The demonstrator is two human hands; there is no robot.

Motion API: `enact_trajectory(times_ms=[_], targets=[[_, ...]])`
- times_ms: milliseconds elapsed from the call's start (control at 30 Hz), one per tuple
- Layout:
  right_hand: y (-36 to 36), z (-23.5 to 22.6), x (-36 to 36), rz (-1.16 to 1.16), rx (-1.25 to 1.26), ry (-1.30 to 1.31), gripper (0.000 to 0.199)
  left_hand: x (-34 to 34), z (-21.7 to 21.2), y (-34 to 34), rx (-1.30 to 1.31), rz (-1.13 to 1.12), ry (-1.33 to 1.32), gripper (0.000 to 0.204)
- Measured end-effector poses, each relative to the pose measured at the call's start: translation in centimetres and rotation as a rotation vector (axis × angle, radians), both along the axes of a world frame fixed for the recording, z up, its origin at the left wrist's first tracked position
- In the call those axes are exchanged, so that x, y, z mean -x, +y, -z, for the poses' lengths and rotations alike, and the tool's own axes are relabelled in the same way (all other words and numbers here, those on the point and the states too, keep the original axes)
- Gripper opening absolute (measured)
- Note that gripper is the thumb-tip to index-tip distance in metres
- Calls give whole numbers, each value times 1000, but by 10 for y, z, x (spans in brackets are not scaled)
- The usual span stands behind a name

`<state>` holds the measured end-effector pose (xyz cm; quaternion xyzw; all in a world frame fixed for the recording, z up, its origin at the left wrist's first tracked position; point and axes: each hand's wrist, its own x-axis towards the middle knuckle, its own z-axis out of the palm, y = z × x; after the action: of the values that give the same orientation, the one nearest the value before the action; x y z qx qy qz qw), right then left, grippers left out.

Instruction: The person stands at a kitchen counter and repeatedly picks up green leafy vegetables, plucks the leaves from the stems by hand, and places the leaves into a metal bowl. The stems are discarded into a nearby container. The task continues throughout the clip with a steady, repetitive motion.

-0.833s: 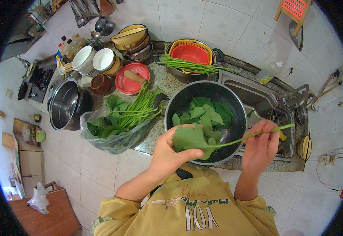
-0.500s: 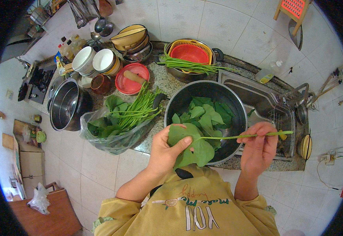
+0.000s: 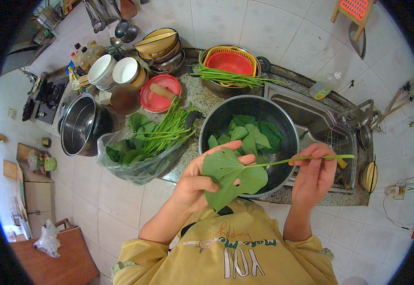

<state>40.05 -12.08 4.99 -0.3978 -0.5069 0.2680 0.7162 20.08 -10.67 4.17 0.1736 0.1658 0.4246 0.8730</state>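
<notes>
A broad green leaf (image 3: 233, 175) on a long stem (image 3: 278, 163) is held between my two hands, over the near rim of a dark pot. Behind the leaf, my left hand (image 3: 195, 183) supports it with spread fingers, and its thumb rests at the leaf's left edge. My right hand (image 3: 313, 173) pinches the stem near its far right end with the fingertips. Several loose green leaves (image 3: 249, 135) lie inside the dark pot (image 3: 292, 126). To the left, a clear plastic bag (image 3: 145, 173) holds more leaves and a bunch of green stems (image 3: 169, 132).
A steel sink (image 3: 328, 126) adjoins the pot on the right. Bare stems (image 3: 230, 77) lie across a pot with red and yellow baskets behind. On the left stand a red colander (image 3: 173, 85), white bowls (image 3: 125, 71) and an empty-looking dark pot (image 3: 79, 126). A soap bottle (image 3: 323, 88) stands by the wall.
My left hand's fingers have spread out behind the leaf, and its thumb has moved off the leaf's middle to its left edge. The leaf has turned and dropped slightly. My right hand still pinches the stem.
</notes>
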Motion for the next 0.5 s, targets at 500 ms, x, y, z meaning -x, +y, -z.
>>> enact_trajectory(times_ms=[500], targets=[[-4,0,-3,-14,17,-46,11,-14,-10,-4,-8,7,302,64]])
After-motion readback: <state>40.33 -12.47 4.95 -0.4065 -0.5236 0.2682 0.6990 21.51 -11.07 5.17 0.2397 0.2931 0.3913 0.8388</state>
